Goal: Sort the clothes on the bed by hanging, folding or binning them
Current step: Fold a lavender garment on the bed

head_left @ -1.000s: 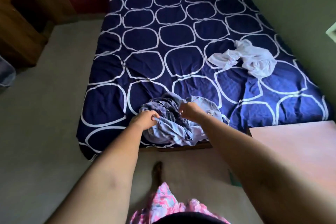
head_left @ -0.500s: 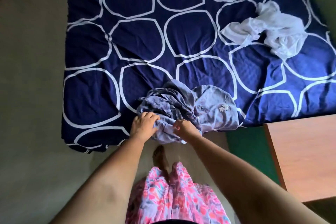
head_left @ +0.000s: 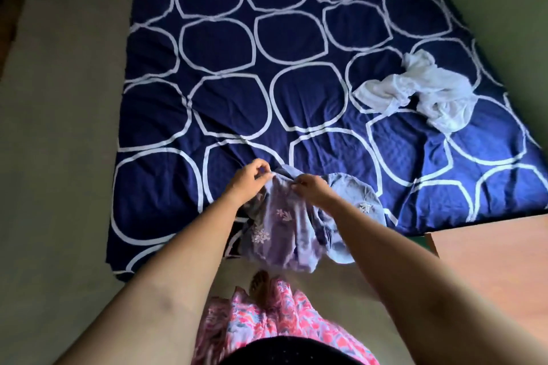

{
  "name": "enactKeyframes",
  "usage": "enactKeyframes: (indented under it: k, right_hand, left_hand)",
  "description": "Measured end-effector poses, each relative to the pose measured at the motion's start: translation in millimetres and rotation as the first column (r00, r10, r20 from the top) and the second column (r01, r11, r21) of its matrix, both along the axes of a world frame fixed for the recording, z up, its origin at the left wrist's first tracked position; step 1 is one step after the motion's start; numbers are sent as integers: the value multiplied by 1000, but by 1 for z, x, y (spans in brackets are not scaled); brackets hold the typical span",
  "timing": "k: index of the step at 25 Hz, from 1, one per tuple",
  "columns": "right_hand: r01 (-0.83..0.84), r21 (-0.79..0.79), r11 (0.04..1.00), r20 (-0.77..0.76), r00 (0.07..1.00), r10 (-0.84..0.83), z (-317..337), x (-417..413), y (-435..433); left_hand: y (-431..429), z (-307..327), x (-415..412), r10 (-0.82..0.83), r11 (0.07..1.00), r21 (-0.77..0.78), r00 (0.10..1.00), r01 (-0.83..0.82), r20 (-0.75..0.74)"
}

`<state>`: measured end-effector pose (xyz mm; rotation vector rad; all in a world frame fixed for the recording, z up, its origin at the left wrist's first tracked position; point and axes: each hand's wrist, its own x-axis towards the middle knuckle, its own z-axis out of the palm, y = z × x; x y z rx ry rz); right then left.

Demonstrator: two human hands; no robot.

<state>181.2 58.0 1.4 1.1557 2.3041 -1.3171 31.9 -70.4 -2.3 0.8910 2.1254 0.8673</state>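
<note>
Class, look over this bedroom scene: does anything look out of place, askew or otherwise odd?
Only unsorted laundry: a white garment lies crumpled near the right edge of the bed, and the lilac garment, pinched by the left hand and right hand, hangs bunched over its foot.

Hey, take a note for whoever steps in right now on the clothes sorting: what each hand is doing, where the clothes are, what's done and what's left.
Left hand: pinches the top edge of the lavender embroidered garment.
Right hand: pinches the same edge, close beside the left.
The garment hangs from both hands over the near edge of the bed, with one part lying on the cover. The crumpled white garment lies toward the bed's right side.
Done: nothing in view is hung, folded or binned.
Left: sort the lavender garment, then the white one. No hanger or bin shows.
</note>
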Motion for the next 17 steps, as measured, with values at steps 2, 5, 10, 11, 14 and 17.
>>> enactKeyframes:
  k: [2,5,10,11,14,17]
  right_hand:
    - [36,5,999,-86,996,-36,47,-10,31]
    - [10,138,990,-167,986,13,132,-24,77]
    - [-184,535,824,-48,968,247,259,-33,142]
    - [-189,606,773,-29,965,260,282,-32,151]
    - [-167,742,650,9,971,239,344,-22,170]
    - [-83,788,609,-22,986,162,377,-8,188]
  left_hand:
    - [26,33,-17,-23,994,103,1000,25,-21]
    - [75,106,-39,-34,961,267,992,65,-118]
    - [137,237,-59,-18,877,459,965,141,-262]
    - [145,263,-61,-12,856,490,955,163,-297]
    - [164,343,-64,84,789,582,904,196,-418]
    - [172,397,-71,170,710,663,856,237,-488]
